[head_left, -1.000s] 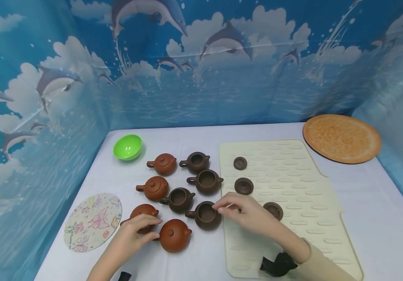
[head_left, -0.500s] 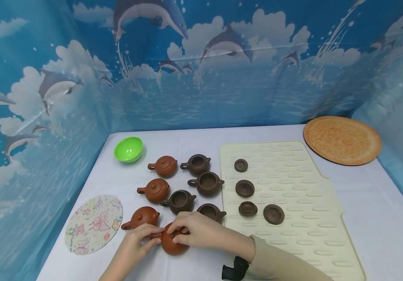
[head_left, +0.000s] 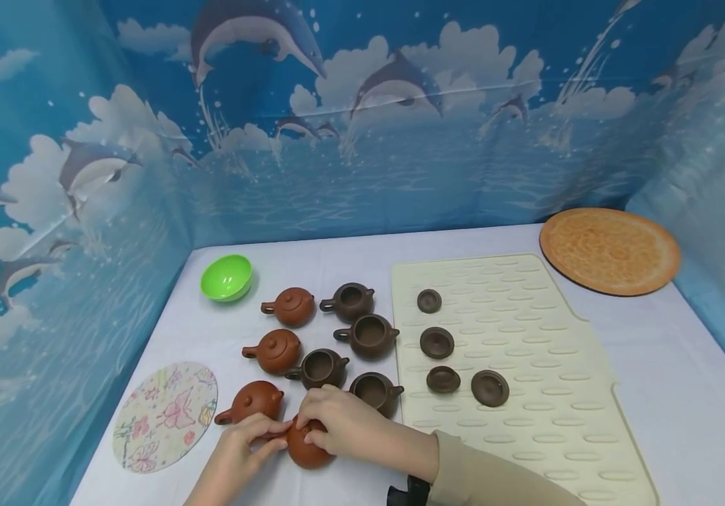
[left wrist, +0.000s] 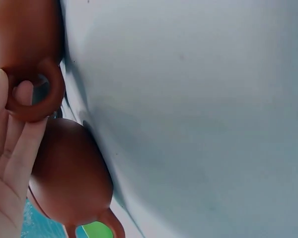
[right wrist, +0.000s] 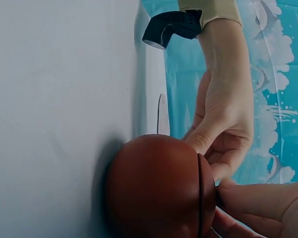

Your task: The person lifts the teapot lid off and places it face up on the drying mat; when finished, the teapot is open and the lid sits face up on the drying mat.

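Left hand [head_left: 242, 446] pinches the ring handle [left wrist: 53, 91] of a round, glossy reddish-brown clay teapot [head_left: 307, 453], thumb one side, fingers the other. Right hand [head_left: 334, 422] is over the same pot, finger and thumb narrowed on the knob of its domed reddish-brown lid [right wrist: 207, 191]; knob mostly hidden by the fingertips. Lid looks seated, seam closed round the rim. Step reads as brace-and-work-the-lid. To do it well, I'd keep the handle pinch firm enough to stop the pot turning, keep the base flat on the cloth, and pull square to the rim; a sideways tug could chip the lip or tip the pot. Smooth, small knob, so it may slip: pinch low. Pot sits between the two hands, handle toward the left, nearest the person of all the pots. Clearance is thin: another lidded reddish-brown clay teapot [head_left: 251, 402] is just beyond the left fingers, contact unclear; a dark-brown open clay teapot [head_left: 390, 402] is just behind the right hand. Four dark-brown round clay lids [head_left: 443, 379] lie farther right on the cream ridged mat [head_left: 527, 436], well apart from both hands.
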Demonstrator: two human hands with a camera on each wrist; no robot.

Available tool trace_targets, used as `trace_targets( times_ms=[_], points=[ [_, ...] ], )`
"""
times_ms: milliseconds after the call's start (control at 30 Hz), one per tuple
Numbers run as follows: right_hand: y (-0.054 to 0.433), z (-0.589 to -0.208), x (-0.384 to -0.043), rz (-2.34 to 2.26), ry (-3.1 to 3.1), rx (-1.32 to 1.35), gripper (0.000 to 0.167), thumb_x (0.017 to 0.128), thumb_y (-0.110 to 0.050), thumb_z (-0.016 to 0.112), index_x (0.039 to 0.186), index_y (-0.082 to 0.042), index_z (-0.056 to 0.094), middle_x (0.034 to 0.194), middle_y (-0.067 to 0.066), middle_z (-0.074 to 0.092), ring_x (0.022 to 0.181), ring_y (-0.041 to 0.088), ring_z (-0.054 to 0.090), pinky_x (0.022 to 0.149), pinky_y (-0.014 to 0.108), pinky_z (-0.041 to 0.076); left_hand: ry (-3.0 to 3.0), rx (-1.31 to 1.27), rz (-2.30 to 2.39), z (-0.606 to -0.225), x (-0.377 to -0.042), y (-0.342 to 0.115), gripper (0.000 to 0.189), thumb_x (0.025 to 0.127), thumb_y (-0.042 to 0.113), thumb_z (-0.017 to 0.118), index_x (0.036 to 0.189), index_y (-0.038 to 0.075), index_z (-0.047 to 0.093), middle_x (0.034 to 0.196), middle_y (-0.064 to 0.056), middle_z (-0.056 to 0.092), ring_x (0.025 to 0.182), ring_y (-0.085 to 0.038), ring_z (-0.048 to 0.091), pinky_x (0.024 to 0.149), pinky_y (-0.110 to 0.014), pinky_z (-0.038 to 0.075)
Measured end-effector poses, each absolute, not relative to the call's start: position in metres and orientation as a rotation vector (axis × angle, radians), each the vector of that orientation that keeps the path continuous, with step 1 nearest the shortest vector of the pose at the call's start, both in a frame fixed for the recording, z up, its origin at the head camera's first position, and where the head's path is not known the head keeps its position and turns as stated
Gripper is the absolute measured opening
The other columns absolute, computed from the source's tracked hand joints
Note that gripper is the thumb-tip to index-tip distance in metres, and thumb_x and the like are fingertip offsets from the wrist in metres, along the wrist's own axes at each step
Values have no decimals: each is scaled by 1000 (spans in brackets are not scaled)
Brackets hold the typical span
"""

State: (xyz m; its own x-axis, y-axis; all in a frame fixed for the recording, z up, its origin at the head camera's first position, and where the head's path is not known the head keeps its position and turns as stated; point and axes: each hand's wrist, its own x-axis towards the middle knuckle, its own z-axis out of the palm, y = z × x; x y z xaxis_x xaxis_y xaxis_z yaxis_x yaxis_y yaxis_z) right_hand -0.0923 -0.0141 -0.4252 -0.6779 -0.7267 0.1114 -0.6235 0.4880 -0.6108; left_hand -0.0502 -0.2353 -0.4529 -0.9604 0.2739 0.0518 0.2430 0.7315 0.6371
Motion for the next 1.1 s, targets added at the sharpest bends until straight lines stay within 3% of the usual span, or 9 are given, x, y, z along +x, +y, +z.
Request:
trace_targets(
  times_ms=[600,967,1100],
  points=[
    [-13,-434,-87,-967,2681,-1315,10,84,-19,77,94,-17,75,100,-9,67,97,1,63,87,9,47,2762,432,1071,-455,-55,-243,20,81,19,78,101,16,78,95,6,72,85,3,63,71,-18,55],
    [8,-421,-90,-1310,2531,-1150,8,90,-18,72,97,-15,73,106,-6,69,103,1,62,87,12,48,2736,409,1004,-451,-54,-243,19,82,20,78,101,16,78,94,9,71,87,5,61,72,-17,55],
    [41,-412,-99,-1543,2365,-937,12,90,-19,72,101,-15,74,109,-2,72,103,3,63,86,16,54,2697,365,1013,-450,-54,-242,22,82,21,78,104,15,78,95,11,70,88,5,60,74,-18,56]
  ],
)
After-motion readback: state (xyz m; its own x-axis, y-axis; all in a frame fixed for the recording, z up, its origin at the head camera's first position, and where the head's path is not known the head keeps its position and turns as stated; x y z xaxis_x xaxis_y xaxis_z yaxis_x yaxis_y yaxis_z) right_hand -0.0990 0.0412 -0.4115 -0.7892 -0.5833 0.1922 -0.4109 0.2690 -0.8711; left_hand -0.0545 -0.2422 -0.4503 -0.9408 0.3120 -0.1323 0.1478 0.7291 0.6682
